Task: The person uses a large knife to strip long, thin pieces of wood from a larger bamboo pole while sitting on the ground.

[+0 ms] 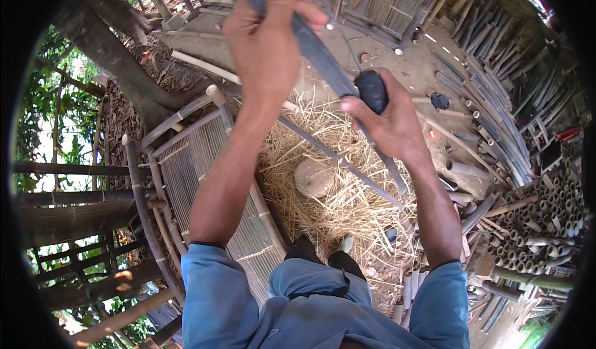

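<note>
The dark strip [320,56] looks light, springy, best held across its flats; left hand [266,49] clamps it, right hand [396,118] a black rounded piece [372,92].

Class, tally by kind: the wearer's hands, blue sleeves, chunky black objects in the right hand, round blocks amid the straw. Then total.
Left hand and right hand: 2
Left sleeve and right sleeve: 2
Black object: 1
Round block: 1
Total: 6

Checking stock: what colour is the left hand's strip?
The strip is dark grey, clearest in head view.
</note>
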### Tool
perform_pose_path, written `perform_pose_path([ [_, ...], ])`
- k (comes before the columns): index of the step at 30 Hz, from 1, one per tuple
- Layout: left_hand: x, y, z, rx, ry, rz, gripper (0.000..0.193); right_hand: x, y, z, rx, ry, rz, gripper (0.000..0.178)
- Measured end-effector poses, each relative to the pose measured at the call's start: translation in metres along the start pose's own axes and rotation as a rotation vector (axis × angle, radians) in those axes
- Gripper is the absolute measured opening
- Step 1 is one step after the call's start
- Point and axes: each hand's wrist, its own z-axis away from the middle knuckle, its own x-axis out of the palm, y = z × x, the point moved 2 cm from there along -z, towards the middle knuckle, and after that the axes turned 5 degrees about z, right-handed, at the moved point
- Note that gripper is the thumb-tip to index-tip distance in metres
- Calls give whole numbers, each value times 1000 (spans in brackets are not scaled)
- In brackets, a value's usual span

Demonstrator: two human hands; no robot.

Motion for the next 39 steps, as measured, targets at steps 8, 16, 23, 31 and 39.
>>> perform_pose_path([
  [8, -85, 50, -73, 112, -104, 607, 32, -11, 1, 27, -77, 176, 290, 56],
  [16, -167, 87, -97, -5, -367, 536, 32, -14, 68, 115, 460, 78, 259, 41],
  [23, -109, -4, -44, -101, 192, 244, 30, 15, 65, 147, 504, 82, 212, 41],
  [31, -155, -48, -77, -186, 91, -50, 28, 47, 47, 178, 406, 18, 153, 49],
  [39, -184, -22, -91, -175, 79, -41, 29, 58, 22, 187, 355, -17, 59, 40],
])
